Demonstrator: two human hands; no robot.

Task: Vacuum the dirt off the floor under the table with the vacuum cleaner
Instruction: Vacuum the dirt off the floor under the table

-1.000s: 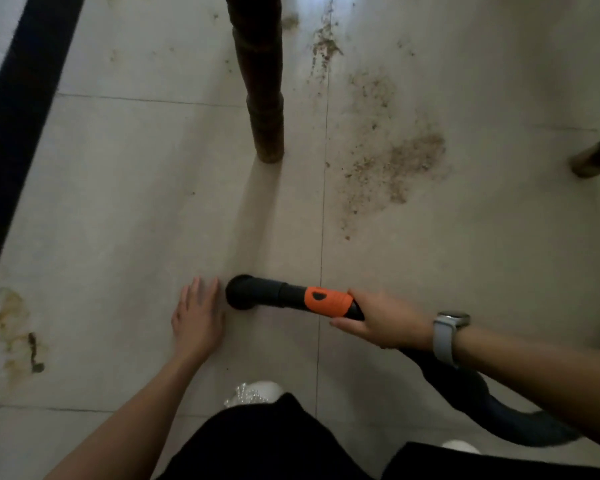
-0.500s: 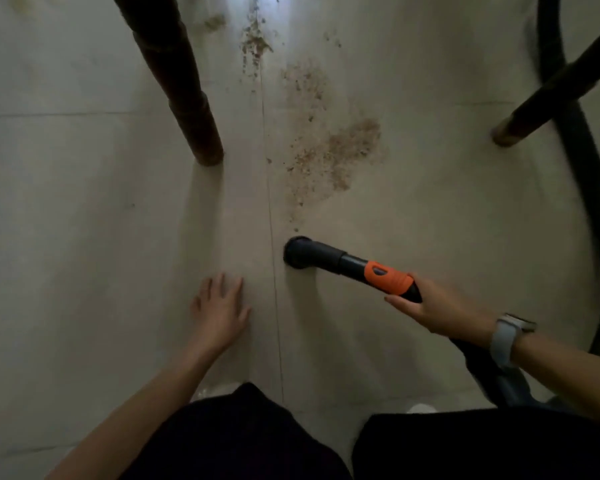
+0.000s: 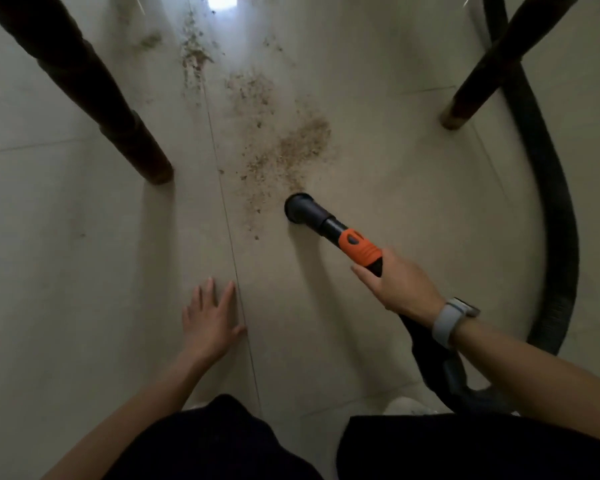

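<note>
Nozzle [image 3: 300,207] now at dirt [image 3: 293,150], beyond right hand [image 3: 400,284]

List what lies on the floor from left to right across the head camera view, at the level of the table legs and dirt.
Dark wooden table leg on the left → scattered brown dirt patch → dark wooden table leg with a pale foot on the right → black ribbed vacuum hose.

head view, steeply down onto floor [image 3: 84,271]

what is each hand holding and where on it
The right hand grips the vacuum nozzle just behind its orange collar. The left hand holds nothing, resting flat on the floor.
</note>
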